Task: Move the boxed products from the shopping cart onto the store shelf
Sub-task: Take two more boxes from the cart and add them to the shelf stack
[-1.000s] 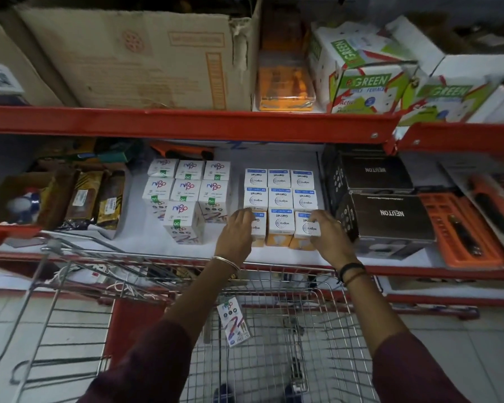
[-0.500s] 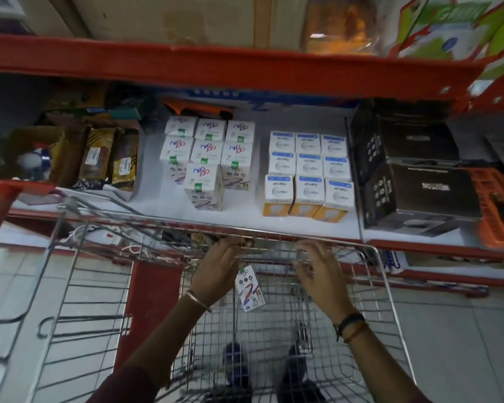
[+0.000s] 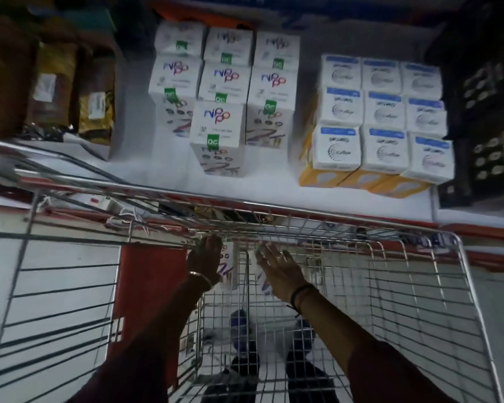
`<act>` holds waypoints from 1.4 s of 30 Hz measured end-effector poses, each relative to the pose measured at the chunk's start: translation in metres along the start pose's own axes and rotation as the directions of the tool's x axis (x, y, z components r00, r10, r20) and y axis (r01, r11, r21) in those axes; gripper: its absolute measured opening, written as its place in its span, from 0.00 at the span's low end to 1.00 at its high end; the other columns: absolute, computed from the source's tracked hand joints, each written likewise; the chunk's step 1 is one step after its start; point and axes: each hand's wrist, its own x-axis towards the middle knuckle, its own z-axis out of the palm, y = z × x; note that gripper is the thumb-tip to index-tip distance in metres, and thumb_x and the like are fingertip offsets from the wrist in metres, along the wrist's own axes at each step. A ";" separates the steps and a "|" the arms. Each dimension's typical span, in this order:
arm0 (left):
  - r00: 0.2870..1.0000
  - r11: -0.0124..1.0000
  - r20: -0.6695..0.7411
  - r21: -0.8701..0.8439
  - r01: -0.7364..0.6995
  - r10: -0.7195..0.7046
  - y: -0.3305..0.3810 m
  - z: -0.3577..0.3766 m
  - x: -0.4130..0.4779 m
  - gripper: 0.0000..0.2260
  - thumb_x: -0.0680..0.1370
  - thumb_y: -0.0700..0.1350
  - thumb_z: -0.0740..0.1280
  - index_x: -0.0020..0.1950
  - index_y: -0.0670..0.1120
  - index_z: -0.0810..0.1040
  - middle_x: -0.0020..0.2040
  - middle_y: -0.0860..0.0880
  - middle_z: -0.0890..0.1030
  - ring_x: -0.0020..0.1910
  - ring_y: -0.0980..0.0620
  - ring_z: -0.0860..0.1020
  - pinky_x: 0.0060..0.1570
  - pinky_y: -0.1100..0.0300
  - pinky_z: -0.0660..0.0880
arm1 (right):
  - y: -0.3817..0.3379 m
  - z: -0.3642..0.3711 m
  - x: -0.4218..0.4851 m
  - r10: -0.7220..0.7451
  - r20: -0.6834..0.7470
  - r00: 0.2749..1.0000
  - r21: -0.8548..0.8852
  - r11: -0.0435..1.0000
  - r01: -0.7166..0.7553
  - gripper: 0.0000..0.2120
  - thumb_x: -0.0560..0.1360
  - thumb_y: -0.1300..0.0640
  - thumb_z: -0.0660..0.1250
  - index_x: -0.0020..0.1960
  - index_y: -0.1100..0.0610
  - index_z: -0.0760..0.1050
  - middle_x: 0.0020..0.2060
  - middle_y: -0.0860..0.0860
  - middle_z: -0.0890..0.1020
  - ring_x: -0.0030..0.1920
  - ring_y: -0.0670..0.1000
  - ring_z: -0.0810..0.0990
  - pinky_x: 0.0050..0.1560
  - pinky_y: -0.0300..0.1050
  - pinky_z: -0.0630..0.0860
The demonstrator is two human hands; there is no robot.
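Both my hands are down inside the wire shopping cart [image 3: 413,286], near its front end. My left hand [image 3: 205,260] lies flat, fingers straight, against the left side of a white boxed product [image 3: 228,267]. My right hand [image 3: 280,270] rests with fingers extended over a second white box [image 3: 262,282], which it mostly hides. Neither hand has closed around a box. Above the cart, the white store shelf [image 3: 259,189] carries a block of white Nippo boxes [image 3: 217,126] and, to the right, a block of blue-topped white boxes [image 3: 386,148] with yellow bases.
Brown packets [image 3: 53,88] stand at the shelf's left and black boxes [image 3: 483,141] at its right. The cart's front rim [image 3: 303,221] presses against the red shelf edge. A red upright [image 3: 149,280] stands left of the cart. My shoes [image 3: 242,330] show through the cart floor.
My hands left the blue-topped boxes on the shelf, passed over the cart's rim and went down into the basket onto the white boxes. The view tilted downward.
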 end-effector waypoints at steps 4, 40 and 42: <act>0.997 0.981 0.071 0.191 -0.040 0.027 -0.009 0.016 0.011 0.52 0.48 0.59 0.80 0.68 0.43 0.66 0.65 0.40 0.75 0.60 0.39 0.76 0.55 0.43 0.77 | 0.003 0.025 0.018 0.042 -0.046 0.998 -0.074 0.996 -0.046 0.53 0.34 0.48 0.84 0.58 0.63 0.78 0.56 0.60 0.82 0.55 0.60 0.82 0.48 0.61 0.79; 0.901 0.910 0.357 -0.405 -0.091 0.249 0.003 0.054 -0.095 0.31 0.66 0.46 0.75 0.62 0.36 0.66 0.53 0.47 0.72 0.55 0.48 0.73 0.54 0.58 0.71 | -0.026 0.037 -0.066 0.115 -0.331 0.937 0.128 0.989 -0.076 0.25 0.62 0.70 0.71 0.57 0.59 0.71 0.55 0.57 0.78 0.52 0.59 0.77 0.53 0.52 0.74; 0.934 0.901 0.266 -0.421 -0.108 0.237 0.008 0.035 -0.100 0.35 0.65 0.45 0.74 0.66 0.37 0.62 0.57 0.41 0.74 0.57 0.43 0.74 0.57 0.50 0.74 | -0.025 0.022 -0.075 0.167 -0.331 0.929 0.233 0.968 -0.091 0.25 0.65 0.70 0.67 0.61 0.60 0.69 0.59 0.57 0.76 0.56 0.60 0.75 0.56 0.52 0.70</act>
